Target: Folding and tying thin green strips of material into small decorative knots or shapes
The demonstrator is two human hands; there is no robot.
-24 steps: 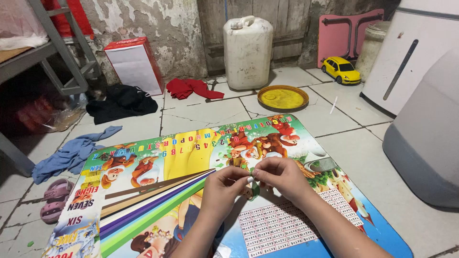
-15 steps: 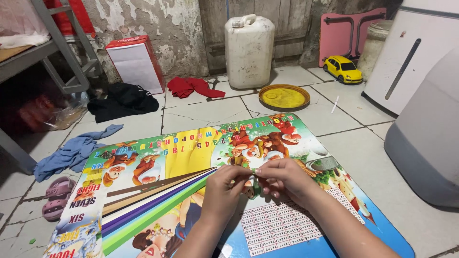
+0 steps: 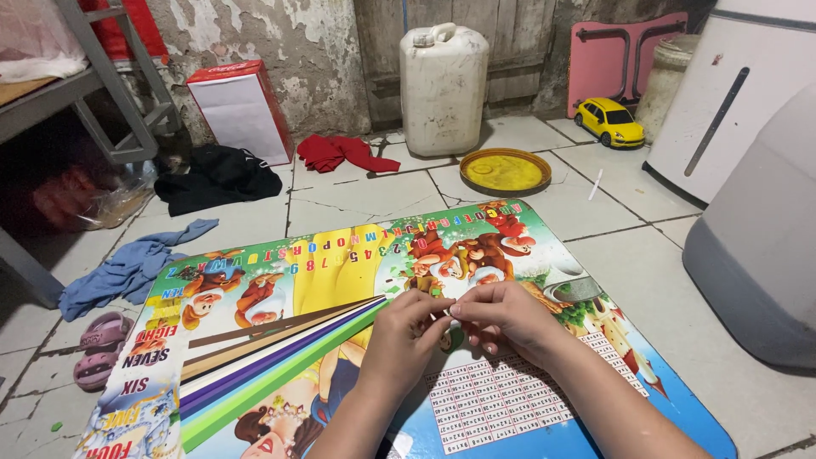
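Paper strip pinched between both hands over the bench

Paper strip (image 3: 448, 316), small and pale, sits between the fingertips of both hands, just above the colourful cartoon-printed bench (image 3: 340, 263). Left hand (image 3: 406, 340) grip: thumb and forefinger clenched on one end of the strip. Right hand (image 3: 501, 316) grip: fingertips closed on the other end, hands touching at the tips. A small dark green bit shows just under the fingertips; too small to tell what it is.

Fan of long paper strips (image 3: 272, 357) (brown, tan, white, purple, green) lies flat on the bench, left of the hands, near but apart.

Step in hand, as a judgement: fine folding or rolling of one strip, early in the shaping. Next move likely calls for a tight pinch and small finger turns, both hands staying close together so the strip does not spring loose.

Floor around: white jerrycan (image 3: 443, 89) by the wall, yellow round lid (image 3: 505, 171), yellow toy car (image 3: 609, 122), red cloth (image 3: 344, 153), black cloth (image 3: 217, 177), blue cloth (image 3: 127, 270), pink sandals (image 3: 98, 347)
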